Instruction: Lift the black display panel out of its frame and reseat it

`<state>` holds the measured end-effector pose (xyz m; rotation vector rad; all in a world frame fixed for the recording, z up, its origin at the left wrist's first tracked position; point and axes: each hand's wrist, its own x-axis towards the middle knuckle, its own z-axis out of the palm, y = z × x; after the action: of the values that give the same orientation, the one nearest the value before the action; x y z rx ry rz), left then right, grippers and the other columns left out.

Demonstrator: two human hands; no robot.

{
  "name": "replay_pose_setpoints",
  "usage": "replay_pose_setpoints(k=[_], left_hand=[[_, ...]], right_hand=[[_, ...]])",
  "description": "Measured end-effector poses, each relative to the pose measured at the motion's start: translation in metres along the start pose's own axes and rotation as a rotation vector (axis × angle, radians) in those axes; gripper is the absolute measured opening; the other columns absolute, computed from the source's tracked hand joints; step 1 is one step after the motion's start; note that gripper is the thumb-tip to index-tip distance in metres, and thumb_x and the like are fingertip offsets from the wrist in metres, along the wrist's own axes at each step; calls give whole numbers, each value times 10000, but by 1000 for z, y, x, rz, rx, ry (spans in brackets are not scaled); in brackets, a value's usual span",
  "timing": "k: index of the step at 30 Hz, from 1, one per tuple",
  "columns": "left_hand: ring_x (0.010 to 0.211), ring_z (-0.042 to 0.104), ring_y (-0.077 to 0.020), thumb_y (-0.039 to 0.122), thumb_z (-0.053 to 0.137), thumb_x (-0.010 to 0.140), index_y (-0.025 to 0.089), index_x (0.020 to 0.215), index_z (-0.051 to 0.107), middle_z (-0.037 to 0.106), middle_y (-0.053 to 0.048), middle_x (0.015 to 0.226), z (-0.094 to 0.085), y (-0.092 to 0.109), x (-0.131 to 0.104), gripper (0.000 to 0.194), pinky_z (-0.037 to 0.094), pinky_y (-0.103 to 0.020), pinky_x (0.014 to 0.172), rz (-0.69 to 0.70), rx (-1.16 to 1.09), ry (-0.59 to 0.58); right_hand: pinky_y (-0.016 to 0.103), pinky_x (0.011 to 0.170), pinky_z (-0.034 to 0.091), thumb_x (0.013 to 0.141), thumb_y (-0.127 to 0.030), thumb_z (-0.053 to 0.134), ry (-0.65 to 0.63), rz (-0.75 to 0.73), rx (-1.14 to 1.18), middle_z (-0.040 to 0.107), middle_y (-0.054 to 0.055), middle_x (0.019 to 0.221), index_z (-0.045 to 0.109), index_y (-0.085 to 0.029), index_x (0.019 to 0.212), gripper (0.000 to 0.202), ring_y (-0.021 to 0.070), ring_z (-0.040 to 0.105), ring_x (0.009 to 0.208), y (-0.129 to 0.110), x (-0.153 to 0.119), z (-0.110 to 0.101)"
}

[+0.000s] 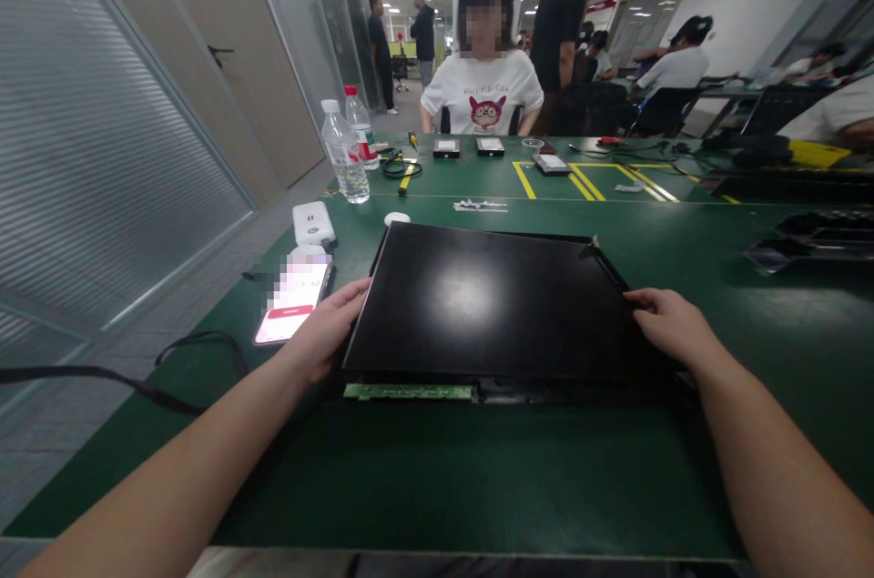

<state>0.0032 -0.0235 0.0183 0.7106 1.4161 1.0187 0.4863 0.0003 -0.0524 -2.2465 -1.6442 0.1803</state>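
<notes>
A flat black panel [492, 305] lies on a slightly larger black frame [607, 261] in front of me, a little skewed to it. Along its near edge a green circuit strip [410, 391] shows. My left hand [331, 323] grips the left side, its fingers closed at the edge and partly hidden behind it. At the right side my right hand [665, 319] pinches the edge of the frame or panel; which of the two I cannot tell.
Left of the panel lie a lit phone [293, 298] and a white device [312, 223]. Water bottles [345, 155] stand behind. Across the green table [478, 478] are drives [446, 147], cables and a seated person [484, 77]. Black parts [812, 241] lie right.
</notes>
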Motion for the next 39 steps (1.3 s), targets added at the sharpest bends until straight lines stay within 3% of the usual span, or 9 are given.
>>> replay_pose_setpoints(k=[10, 17, 19, 22, 24, 27, 31, 34, 39], left_hand=[[654, 773, -231, 115, 682, 739, 200, 1089, 812, 827, -48, 854, -8, 0, 6, 383, 594, -265, 495, 18, 9, -27], [452, 652, -148, 70, 597, 586, 137, 1149, 805, 816, -52, 821, -11, 3, 8, 604, 523, -228, 423, 55, -34, -121], [551, 717, -191, 108, 629, 598, 148, 1148, 808, 824, -60, 873, -12, 2, 8, 581, 564, -256, 470, 93, -53, -146], [905, 792, -303, 253, 801, 660, 174, 1134, 817, 827, -95, 1068, -13, -1, 7, 481, 655, -340, 712, 210, -4, -130], [1105, 750, -357, 351, 912, 618, 200, 1142, 823, 787, -110, 1251, -14, -2, 5, 552, 641, -392, 888, 306, 64, -98], [1303, 632, -431, 489, 939, 597, 223, 1139, 836, 631, -110, 1521, -14, -2, 1, 613, 588, -457, 1021, 437, 158, -120], [1433, 500, -460, 584, 841, 712, 217, 1206, 819, 463, -91, 1668, -16, -1, 0, 616, 527, -483, 1107, 563, 282, -181], [1470, 466, -444, 549, 812, 769, 228, 1329, 761, 422, -94, 1692, -19, -4, 4, 648, 486, -486, 1152, 606, 296, -215], [1517, 404, -429, 475, 833, 774, 236, 1328, 761, 474, -78, 1665, -18, -5, 5, 608, 409, -506, 1213, 632, 230, -172]], right_hand=[[401, 879, 549, 816, -179, 532, -58, 18, -7, 762, 146, 1056, 786, -150, 1191, 454, 288, 719, 964, -7, -3, -5], [389, 832, 549, 813, -213, 552, -50, 17, -3, 759, 111, 941, 793, -177, 1163, 427, 271, 716, 876, -8, -2, -3], [389, 819, 547, 818, -251, 571, -43, 22, 2, 749, 103, 908, 796, -186, 1150, 406, 268, 708, 855, -9, -3, -4], [383, 801, 540, 819, -294, 595, -40, 38, 13, 739, 102, 901, 798, -180, 1131, 389, 259, 695, 828, -11, -5, -5], [372, 790, 534, 820, -311, 601, -31, 44, 25, 732, 96, 893, 800, -185, 1110, 373, 249, 686, 813, -13, -6, -7], [366, 764, 524, 838, -354, 588, -12, 48, 49, 723, 81, 876, 793, -199, 1112, 376, 243, 673, 790, -17, -7, -9], [383, 797, 519, 919, -446, 499, -10, 86, 135, 759, 121, 992, 774, -182, 1155, 448, 295, 697, 930, -21, -7, -12], [404, 912, 505, 937, -456, 491, 36, 139, 240, 766, 163, 1133, 789, -180, 1045, 421, 344, 674, 1123, -24, -8, -15], [419, 907, 505, 854, -529, 613, 34, 284, 612, 777, 160, 1016, 769, -184, 858, 379, 335, 685, 1046, -28, -10, -19]])
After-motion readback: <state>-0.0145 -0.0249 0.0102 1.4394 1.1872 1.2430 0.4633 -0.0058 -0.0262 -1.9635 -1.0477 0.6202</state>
